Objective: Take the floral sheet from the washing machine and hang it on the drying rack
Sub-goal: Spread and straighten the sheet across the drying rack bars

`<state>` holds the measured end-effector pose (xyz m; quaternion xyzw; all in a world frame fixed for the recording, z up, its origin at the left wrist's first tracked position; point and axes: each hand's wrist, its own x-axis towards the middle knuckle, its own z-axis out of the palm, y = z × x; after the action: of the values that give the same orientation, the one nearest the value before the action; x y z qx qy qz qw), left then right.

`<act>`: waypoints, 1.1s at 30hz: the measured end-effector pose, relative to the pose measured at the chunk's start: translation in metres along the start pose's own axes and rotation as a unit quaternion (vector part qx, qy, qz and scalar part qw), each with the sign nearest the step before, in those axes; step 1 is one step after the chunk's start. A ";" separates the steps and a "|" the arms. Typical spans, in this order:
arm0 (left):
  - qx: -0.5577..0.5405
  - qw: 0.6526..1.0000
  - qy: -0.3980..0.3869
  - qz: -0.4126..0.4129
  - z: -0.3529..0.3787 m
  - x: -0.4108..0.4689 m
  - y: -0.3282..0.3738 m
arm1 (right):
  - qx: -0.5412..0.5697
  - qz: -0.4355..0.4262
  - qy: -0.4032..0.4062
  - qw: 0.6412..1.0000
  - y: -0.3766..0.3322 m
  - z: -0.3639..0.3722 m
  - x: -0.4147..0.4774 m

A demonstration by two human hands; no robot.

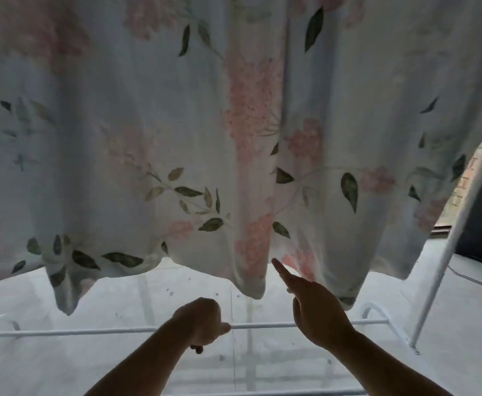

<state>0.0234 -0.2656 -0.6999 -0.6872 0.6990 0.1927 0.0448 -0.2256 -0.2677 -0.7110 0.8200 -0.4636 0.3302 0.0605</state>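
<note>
Both bare hands sit low and central, before the lower rail (91,332) of the white tubular metal drying rack (448,252). The left hand (202,324) is curled, thumb forward; whether it holds that rail or nothing cannot be told. The right hand (319,315) holds nothing, its fingers loose and its index finger (281,271) stretched to the hem; contact is not determinable.

The pale cotton-like sheet printed with pink blossoms and dark green leaves (177,124) hangs from the rack's top edge, which is out of view. Its hem is clear of the lower rail and the pale floor (462,324).

Assessment: soft, limp and thin enough to pass light, probably damp and weightier for it. It falls in deep vertical folds with an uneven, scalloped hem. Best taken by pinching the hem at the drooping folds and drawing them outward toward the rack's side edges.
</note>
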 end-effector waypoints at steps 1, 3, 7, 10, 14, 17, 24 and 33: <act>-0.006 0.999 -0.023 0.042 0.003 0.000 0.028 | 0.013 0.013 0.045 0.999 0.008 -0.009 -0.006; 0.038 0.991 -0.010 0.130 0.005 0.001 0.090 | 0.016 0.053 0.151 0.987 0.035 -0.031 -0.014; 0.091 0.961 0.078 0.248 -0.013 -0.006 0.187 | 0.091 0.180 0.256 0.945 0.074 -0.089 -0.008; 0.105 0.950 0.097 0.279 -0.047 -0.006 0.245 | 0.109 0.242 0.237 0.935 0.095 -0.145 0.010; 0.187 0.932 0.069 0.302 -0.144 -0.038 0.323 | 0.125 0.326 0.189 0.918 0.121 -0.253 0.061; 0.223 0.920 0.047 0.318 -0.242 -0.078 0.380 | 0.130 0.352 0.187 0.908 0.131 -0.352 0.113; 0.244 0.888 0.161 0.354 -0.500 -0.158 0.538 | 0.170 0.364 0.220 0.889 0.158 -0.607 0.248; 0.176 0.789 0.466 0.360 -0.700 -0.192 0.667 | 0.153 0.356 0.124 0.913 0.195 -0.810 0.346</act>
<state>-0.4776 -0.3289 0.1467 -0.3727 0.8534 -0.2756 -0.2385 -0.6529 -0.2977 0.0827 0.5520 -0.6573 0.4962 -0.1306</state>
